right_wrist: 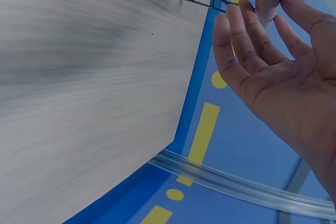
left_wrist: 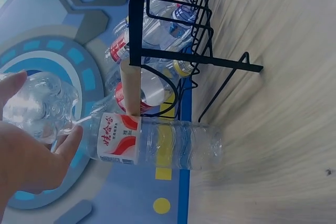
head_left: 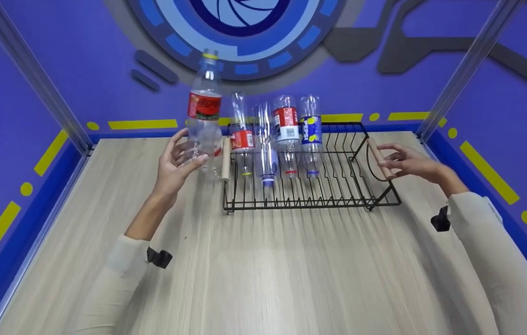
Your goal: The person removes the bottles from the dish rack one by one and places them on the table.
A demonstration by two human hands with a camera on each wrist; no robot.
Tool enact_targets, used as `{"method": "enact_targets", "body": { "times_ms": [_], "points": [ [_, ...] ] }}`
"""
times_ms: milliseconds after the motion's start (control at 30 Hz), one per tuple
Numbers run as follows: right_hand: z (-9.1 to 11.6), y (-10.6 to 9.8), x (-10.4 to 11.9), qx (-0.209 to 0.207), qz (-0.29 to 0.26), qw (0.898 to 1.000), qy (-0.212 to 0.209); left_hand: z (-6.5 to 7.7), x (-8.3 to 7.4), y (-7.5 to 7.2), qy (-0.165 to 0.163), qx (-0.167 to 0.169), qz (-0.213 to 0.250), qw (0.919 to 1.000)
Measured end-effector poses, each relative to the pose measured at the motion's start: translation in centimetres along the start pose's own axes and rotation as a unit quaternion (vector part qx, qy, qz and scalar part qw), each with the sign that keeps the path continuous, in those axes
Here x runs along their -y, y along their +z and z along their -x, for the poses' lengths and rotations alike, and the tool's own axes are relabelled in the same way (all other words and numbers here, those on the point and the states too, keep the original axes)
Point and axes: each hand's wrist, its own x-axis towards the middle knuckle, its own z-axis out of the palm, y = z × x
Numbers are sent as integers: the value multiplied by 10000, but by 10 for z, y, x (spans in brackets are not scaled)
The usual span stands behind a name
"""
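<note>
My left hand (head_left: 172,163) grips the lower part of a clear plastic bottle (head_left: 205,106) with a red label and yellow neck ring, held upright and raised. Behind it, a clear bottle with a red-and-white label (left_wrist: 118,139) stands on the table beside the black wire rack (head_left: 291,204). Several empty bottles lean neck-down in the rack, among them a Pepsi bottle (head_left: 311,130) and a red-and-white labelled one (head_left: 286,122). At the rack's right end, my right hand (head_left: 415,163) holds the wooden handle (head_left: 379,157) between thumb and fingers.
A second wooden handle (head_left: 226,158) is on the rack's left end, close to the standing bottle. The wood-grain table (head_left: 263,270) is bordered by blue printed walls (head_left: 491,139) at the back and sides. The right part of the rack holds no bottles.
</note>
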Motion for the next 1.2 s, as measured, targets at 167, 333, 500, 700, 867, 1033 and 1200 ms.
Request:
{"method": "enact_targets", "body": {
  "times_ms": [167, 333, 500, 700, 867, 1033, 1200],
  "points": [
    [1, 0, 0, 19, 12, 9999, 102, -1, 2, -3, 52, -22, 286, 9996],
    [1, 0, -2, 18, 3, 9999, 139, -1, 4, -8, 57, -88, 405, 9991],
    [2, 0, -3, 9, -2, 9999, 131, -1, 8, -14, -84, -109, 403, 9991],
    [2, 0, -3, 59, -81, 9998, 194, -2, 15, -24, -341, -126, 311, 9989],
    [2, 1, -3, 79, -94, 9997, 199, -4, 22, -31, -439, -236, 222, 9985],
    [1, 0, -4, 62, -92, 9997, 204, -6, 29, -35, -436, -364, -93, 9983],
    [2, 0, -7, 74, -208, 9995, 209, -7, 35, -38, -445, -394, -233, 9980]
  ]
}}
